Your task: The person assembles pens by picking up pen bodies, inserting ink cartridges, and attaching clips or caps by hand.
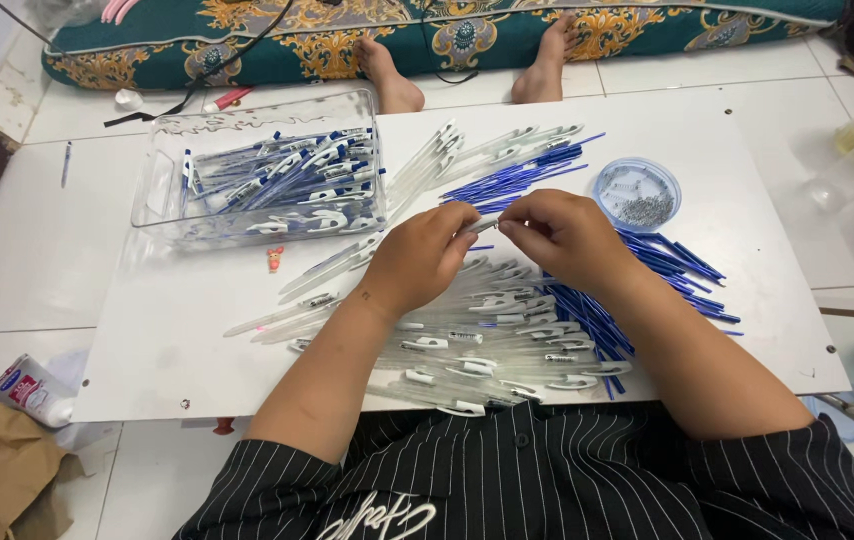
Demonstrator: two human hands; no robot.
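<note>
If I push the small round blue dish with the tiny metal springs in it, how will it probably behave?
The small blue dish looks shallow, thin and plastic, so it probably is light and slides easily on the smooth white board. Its low wall makes tipping unlikely, but the loose springs inside may shift or jump out with a quick push. The blue refills lying close beside it could block its way.
</note>
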